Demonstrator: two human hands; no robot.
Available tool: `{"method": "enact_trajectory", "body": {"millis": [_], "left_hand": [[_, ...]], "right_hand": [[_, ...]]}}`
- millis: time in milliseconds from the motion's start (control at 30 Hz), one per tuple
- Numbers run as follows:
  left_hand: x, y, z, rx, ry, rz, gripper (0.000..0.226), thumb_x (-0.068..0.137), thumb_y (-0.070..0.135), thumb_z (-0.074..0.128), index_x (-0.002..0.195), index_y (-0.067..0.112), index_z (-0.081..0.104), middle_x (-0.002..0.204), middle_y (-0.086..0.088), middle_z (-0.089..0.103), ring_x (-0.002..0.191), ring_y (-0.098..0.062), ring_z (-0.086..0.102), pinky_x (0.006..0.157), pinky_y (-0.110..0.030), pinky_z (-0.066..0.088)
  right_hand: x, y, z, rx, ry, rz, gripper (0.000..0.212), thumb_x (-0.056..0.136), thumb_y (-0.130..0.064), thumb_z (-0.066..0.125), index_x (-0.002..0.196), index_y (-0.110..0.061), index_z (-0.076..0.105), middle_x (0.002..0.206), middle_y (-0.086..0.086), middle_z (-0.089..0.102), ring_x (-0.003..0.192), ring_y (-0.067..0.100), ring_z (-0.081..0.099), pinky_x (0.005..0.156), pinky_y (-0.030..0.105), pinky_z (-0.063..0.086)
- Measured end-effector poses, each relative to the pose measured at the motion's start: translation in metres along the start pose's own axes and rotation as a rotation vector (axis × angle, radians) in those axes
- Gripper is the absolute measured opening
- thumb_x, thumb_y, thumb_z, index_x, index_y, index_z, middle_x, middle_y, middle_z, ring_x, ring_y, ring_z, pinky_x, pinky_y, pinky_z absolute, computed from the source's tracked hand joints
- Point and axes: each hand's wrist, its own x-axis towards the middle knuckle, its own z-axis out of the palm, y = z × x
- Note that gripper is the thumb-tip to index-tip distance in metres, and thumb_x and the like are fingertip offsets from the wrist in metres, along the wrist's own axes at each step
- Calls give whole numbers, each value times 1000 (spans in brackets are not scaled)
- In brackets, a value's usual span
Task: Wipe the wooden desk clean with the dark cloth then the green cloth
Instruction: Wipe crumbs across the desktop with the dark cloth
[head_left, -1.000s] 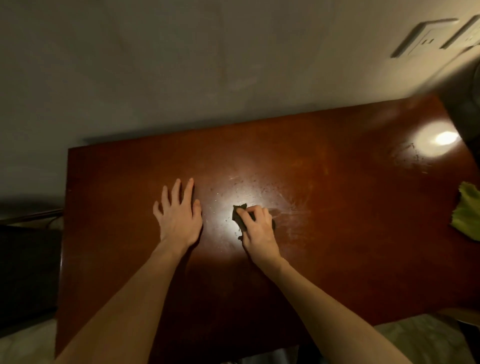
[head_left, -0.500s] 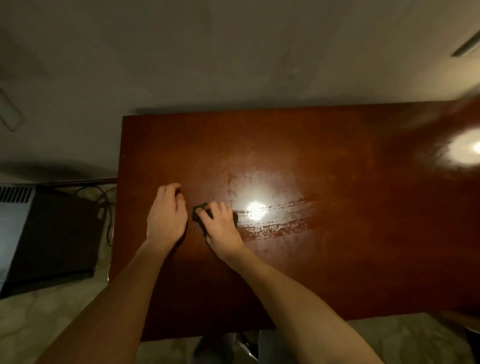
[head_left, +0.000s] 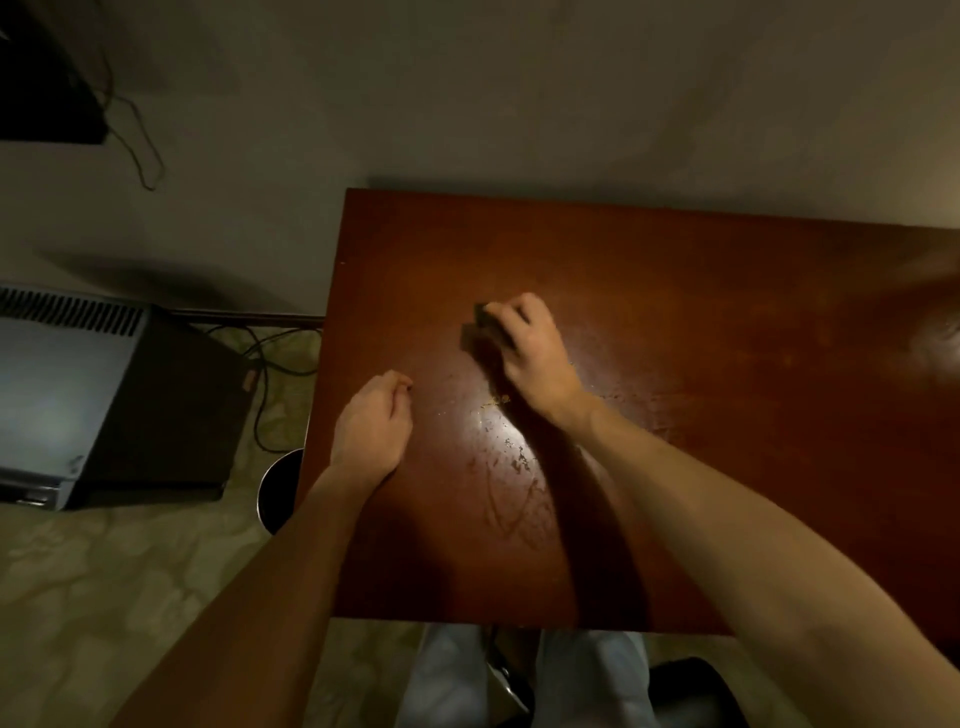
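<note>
Two hands on the wooden desk (head_left: 727, 415), one holding the dark cloth (head_left: 487, 323).
The left hand (head_left: 371, 431) rests near the desk's left edge, fingers curled under, empty; right of it, just above centre frame, the right hand (head_left: 530, 353) grips the dark cloth with bent fingers.

Reading nothing anywhere in view. Showing only a small reddish tag (head_left: 249, 381) on the dark box (head_left: 171, 415) beside the wooden desk (head_left: 675, 312), too blurred to make out.
</note>
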Motion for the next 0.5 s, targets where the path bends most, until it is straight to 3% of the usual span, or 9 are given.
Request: {"method": "enact_trajectory", "body": {"millis": [67,200,333,433,500], "left_hand": [[-1,-1,-1,20,-11,6,30,109,21,43,132,18,62,122,-3,65,107,-24,64,95,-47,53],[1,-1,-1,31,-55,-17,32,106,20,47,136,20,56,118,-1,62,102,-23,63,93,-47,54],[5,-1,-1,5,-117,-64,33,106,19,49,139,24,48,102,1,61,87,-18,63,83,-44,55],[6,-4,1,-23,-112,-64,32,106,18,51,138,25,48,98,2,59,82,-15,61,76,-39,51],[6,-4,5,-37,-95,-68,33,106,18,53,137,25,47,96,3,57,80,-13,60,73,-35,47]], "right_hand": [[8,12,-12,49,68,105,33,103,-7,61,136,-12,60,124,-1,46,108,21,56,82,14,53],[2,29,-20,86,103,261,28,105,-9,58,133,-10,62,120,1,50,106,19,58,84,6,51],[-29,22,-4,77,39,336,28,105,-14,59,132,-9,63,117,-2,50,103,16,58,94,32,59],[-47,2,11,121,42,370,27,105,-11,59,131,-5,63,117,3,53,91,-1,56,83,18,58],[-55,-12,22,159,21,359,27,105,-9,58,131,-3,63,118,5,52,90,-5,54,76,3,49]]}}
